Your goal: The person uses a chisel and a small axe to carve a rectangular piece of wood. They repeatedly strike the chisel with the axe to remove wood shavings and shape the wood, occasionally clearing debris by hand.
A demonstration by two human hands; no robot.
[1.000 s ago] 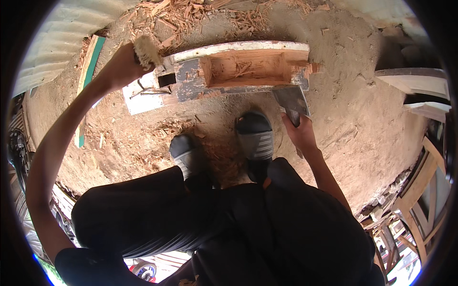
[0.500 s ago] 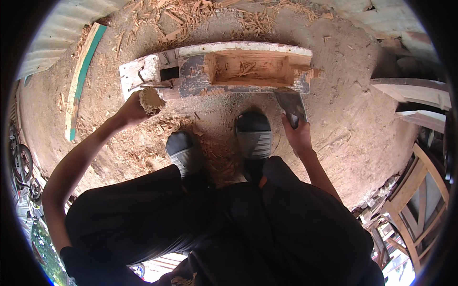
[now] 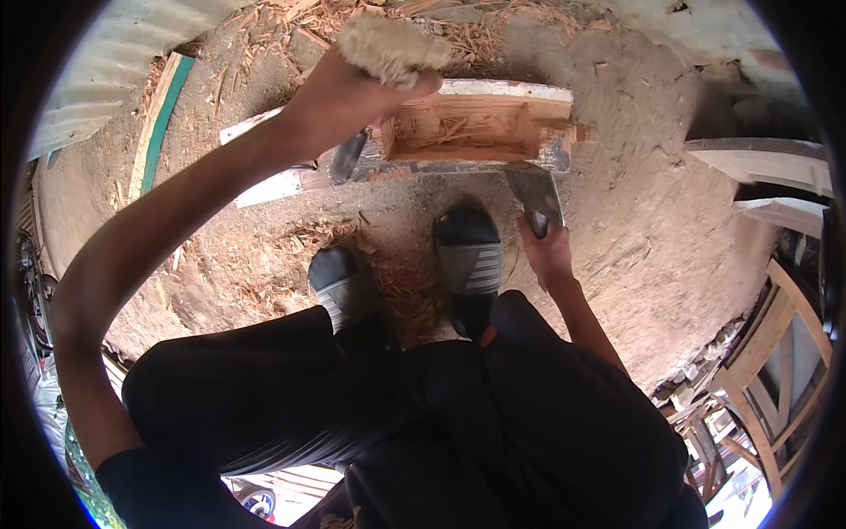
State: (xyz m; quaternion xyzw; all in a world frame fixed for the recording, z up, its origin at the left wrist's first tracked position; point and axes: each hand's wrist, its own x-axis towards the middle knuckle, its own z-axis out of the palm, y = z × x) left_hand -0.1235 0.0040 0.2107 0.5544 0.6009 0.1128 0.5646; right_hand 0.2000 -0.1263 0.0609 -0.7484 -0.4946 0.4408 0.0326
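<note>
My left hand [image 3: 339, 99] is raised over the left part of a wooden block, its fingers wrapped round a wooden club [image 3: 392, 48] with a pale, frayed end. That hand and forearm hide much of the block's left part. The long wooden block [image 3: 504, 88], with worn white and dark paint, lies on the ground and has a rectangular hollow cut into it. Loose chips lie inside the hollow. My right hand [image 3: 548, 254] is closed on a wide flat metal blade [image 3: 534, 189], whose far end meets the block's near edge below the hollow's right side.
My sandalled feet [image 3: 467, 251] stand just this side of the block. Wood chips [image 3: 300, 295] litter the dirt floor. A green-edged board [image 3: 161, 123] lies at left. Corrugated sheets [image 3: 88, 70] bound the far side; wooden frames [image 3: 767, 370] and curved pieces [image 3: 767, 167] stand at right.
My left hand has lifted the wooden club up and to the right, from beside the block's left end to above it. The blade in my right hand stays nearly in place.
</note>
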